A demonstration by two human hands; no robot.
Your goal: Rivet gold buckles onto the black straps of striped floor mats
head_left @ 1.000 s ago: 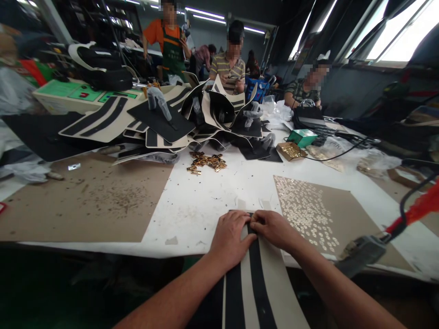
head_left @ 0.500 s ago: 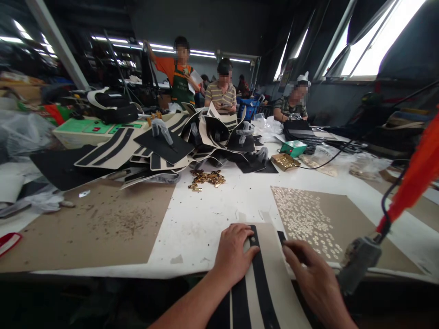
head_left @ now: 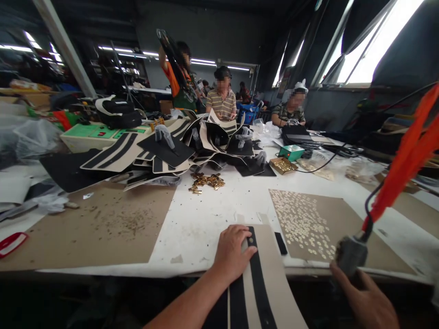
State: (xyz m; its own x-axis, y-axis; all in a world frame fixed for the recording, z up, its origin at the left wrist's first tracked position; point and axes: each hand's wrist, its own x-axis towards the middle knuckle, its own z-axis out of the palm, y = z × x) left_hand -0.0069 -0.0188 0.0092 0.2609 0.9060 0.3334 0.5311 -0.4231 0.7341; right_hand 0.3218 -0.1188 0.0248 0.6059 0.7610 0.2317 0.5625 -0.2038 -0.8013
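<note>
Left hand (head_left: 231,251) lay spread on one striped panel (head_left: 272,269), right hand (head_left: 370,299) was at one grey tool (head_left: 352,253), grip unclear, one black tab (head_left: 280,243) between

Over the near edge of a white table (head_left: 202,219), a long beige black-striped panel (head_left: 269,260) is laid. To its right are placed a short black strip (head_left: 281,243), then a flat brown sheet (head_left: 343,214) strewn with small gold rings (head_left: 303,221).

Bare hands (head_left: 232,251), bare forearms (head_left: 194,298)
</note>
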